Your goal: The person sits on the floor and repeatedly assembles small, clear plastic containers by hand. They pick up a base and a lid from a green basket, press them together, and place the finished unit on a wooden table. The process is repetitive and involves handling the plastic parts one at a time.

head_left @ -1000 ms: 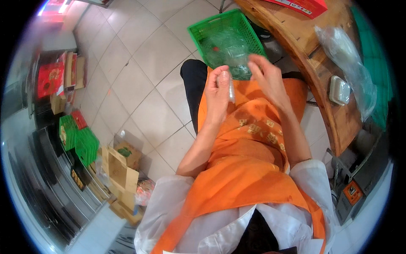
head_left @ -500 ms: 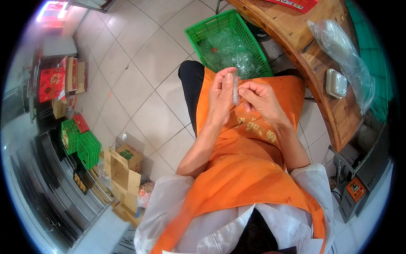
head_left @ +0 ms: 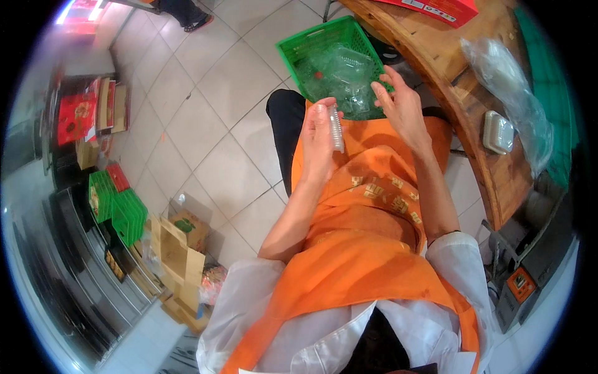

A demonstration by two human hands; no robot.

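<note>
**One full, one free**

Just above the middle, toward twelve o'clock, we see the left hand (head_left: pixel 318 137) grasping a ribbed clear plastic piece (head_left: pixel 336 128) over the orange apron (head_left: pixel 361 240). Between two and three o'clock from it, we find the right hand (head_left: pixel 403 107), fingers released and spread, apart from the piece. Near half past twelve from the left hand, we have the green crate (head_left: pixel 364 41) with clear containers (head_left: pixel 352 84) inside; at half past three from the right, a small pack (head_left: pixel 499 132) rests on the wooden table (head_left: pixel 495 181).
</note>
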